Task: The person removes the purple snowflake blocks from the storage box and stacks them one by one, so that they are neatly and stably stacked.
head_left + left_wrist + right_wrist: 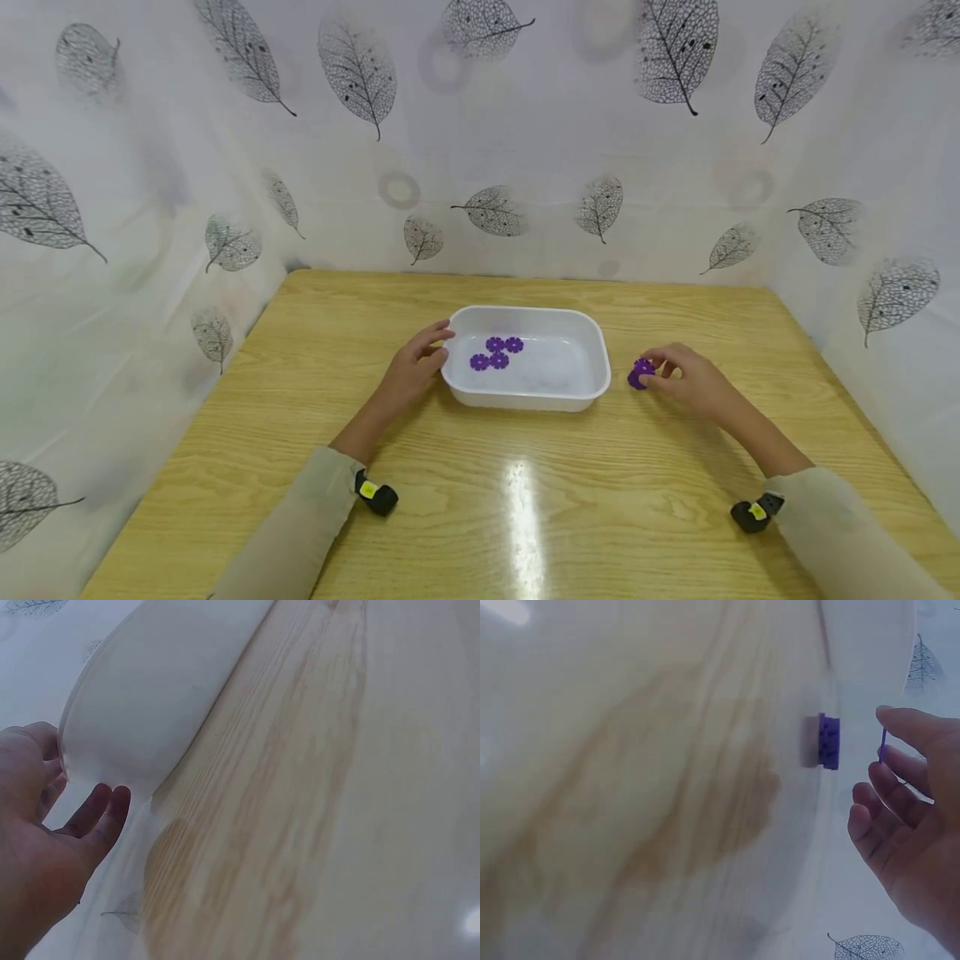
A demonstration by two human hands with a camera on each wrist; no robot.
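Tray (561, 360) touched by loose-fingered left hand (412, 367), purple disc (645, 365) pinched in right hand (693, 383)

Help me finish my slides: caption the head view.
Right hand pinches a purple notched disc; left hand touches a white basin holding four similar discs.

From the head we look forward and down across the yellow wood-grain bench (450, 483), far enough off to take in its far edge, far corners and the white leaf-printed curtain (525, 150) behind. From the left wrist we look, from close by, at the outer wall of the white rectangular plastic tub (142, 697), rolled sideways so the curtain falls left. From the right wrist we look, also near, past a short stack of purple notched discs (829, 742), rolled so the curtain falls right. Our head and left wrist views share the tub; head and right wrist, the stack.
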